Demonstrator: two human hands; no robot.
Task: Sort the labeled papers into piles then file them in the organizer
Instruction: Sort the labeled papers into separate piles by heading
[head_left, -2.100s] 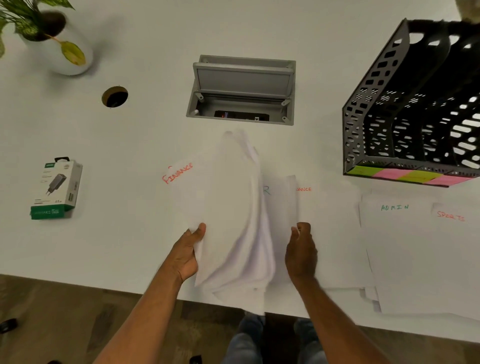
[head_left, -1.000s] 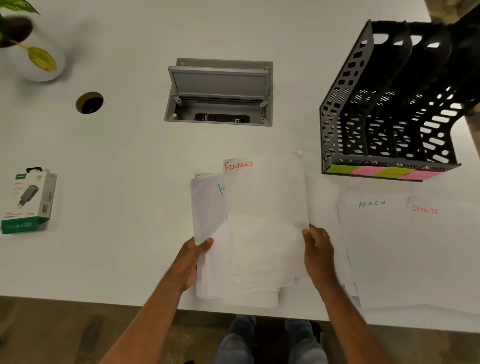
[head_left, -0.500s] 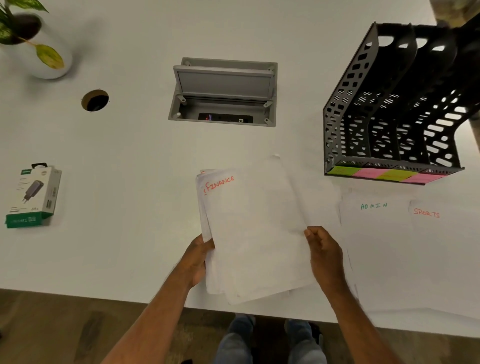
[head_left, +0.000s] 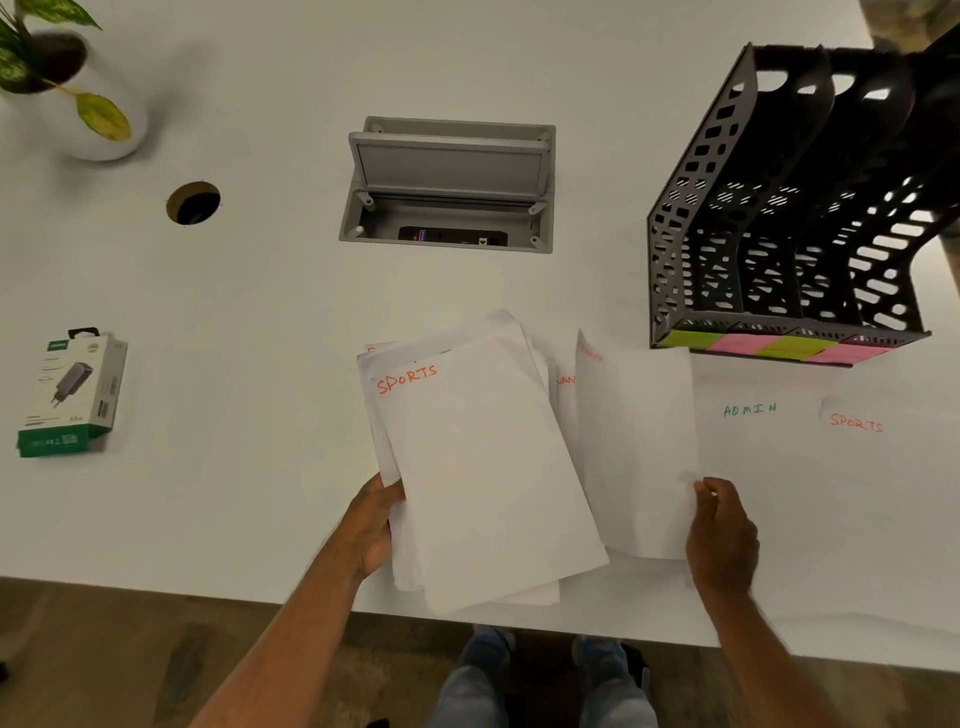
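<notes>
My left hand (head_left: 371, 525) grips a stack of white papers (head_left: 483, 478) by its left edge; the top sheet reads SPORTS in orange. My right hand (head_left: 722, 530) pinches the right edge of a single sheet (head_left: 636, 447) with an orange label, lifted and tilted just right of the stack over a sheet lying on the table. Flat on the table to the right lie a pile labelled ADMIN (head_left: 750, 441) and a pile labelled SPORTS (head_left: 872, 467). The black mesh organizer (head_left: 779, 218) stands behind them with coloured sticky notes along its front.
An open grey cable box (head_left: 447, 182) is set into the white table (head_left: 260, 312) at the back centre. A round cable hole (head_left: 193, 202), a potted plant (head_left: 67, 88) and a boxed charger (head_left: 72, 395) are on the left. The table's front edge runs under my arms.
My right hand has drawn the FINANCE sheet off the top of the stack to the right, which uncovered a SPORTS sheet. My left hand keeps its grip on the stack.
</notes>
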